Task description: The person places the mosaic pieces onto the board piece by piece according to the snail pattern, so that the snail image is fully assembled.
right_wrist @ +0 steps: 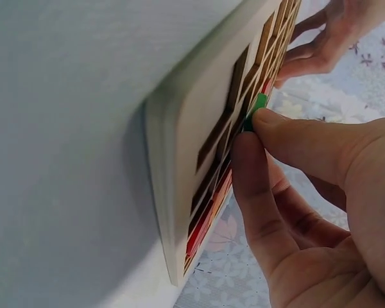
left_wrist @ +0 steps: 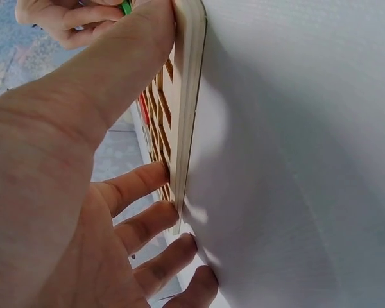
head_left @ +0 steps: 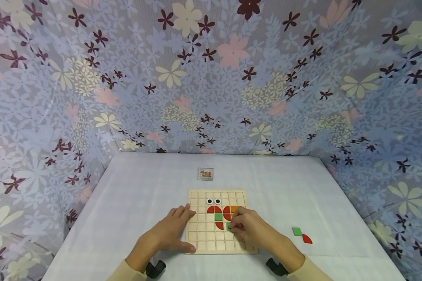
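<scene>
A wooden grid board (head_left: 201, 236) lies on the white table. My left hand (head_left: 171, 229) rests along its left edge, fingers spread, with the thumb at the near corner. Between thumb and fingertip, my right hand (head_left: 254, 229) pinches a green square tile (right_wrist: 259, 108) at the board's grid, right of a red quarter-circle tile (head_left: 219, 225). Above that red piece sits another green square (head_left: 218, 217). Two eye tiles (head_left: 209, 201) and several red quarter-circles (head_left: 210, 210) fill cells farther up. An orange tile (head_left: 234, 209) shows beside my right hand, which hides part of the grid.
To the right of the board, a loose green square (head_left: 297, 231) and a loose red quarter-circle (head_left: 307, 239) lie on the table. A small picture card (head_left: 205, 174) is behind the board. Flowered cloth (head_left: 211, 78) surrounds the table's back and sides.
</scene>
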A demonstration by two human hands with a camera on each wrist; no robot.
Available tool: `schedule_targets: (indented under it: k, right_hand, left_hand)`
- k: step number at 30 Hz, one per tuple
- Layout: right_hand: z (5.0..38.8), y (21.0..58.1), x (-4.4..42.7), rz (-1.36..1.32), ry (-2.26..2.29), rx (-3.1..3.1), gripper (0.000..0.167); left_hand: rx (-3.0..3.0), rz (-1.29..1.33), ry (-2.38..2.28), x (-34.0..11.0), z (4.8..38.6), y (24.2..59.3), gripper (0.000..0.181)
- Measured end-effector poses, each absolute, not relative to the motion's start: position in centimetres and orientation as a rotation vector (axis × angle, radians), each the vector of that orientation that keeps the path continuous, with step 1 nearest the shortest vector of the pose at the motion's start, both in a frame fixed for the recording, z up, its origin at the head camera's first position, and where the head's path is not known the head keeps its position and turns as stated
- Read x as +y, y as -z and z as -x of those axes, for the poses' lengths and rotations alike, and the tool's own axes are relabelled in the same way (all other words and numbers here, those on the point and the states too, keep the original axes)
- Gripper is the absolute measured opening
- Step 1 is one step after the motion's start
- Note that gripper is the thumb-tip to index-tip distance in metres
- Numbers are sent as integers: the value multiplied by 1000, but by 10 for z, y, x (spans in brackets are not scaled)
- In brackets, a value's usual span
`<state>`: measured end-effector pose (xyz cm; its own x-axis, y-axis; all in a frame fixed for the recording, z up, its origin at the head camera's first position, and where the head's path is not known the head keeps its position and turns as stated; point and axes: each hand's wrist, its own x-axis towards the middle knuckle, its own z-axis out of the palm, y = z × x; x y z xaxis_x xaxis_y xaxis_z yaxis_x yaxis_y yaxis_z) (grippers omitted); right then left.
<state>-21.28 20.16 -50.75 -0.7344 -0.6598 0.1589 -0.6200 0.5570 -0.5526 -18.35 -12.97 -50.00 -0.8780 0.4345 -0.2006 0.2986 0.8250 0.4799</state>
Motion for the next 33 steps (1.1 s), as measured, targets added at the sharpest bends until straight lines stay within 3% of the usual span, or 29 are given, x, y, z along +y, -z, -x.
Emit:
schedule_targets:
  k: [33]
  right_hand:
    - [215,505,201,1187,873,2683,13]
  left_hand:
    - [2699,-546,-639,-127,182,497,118]
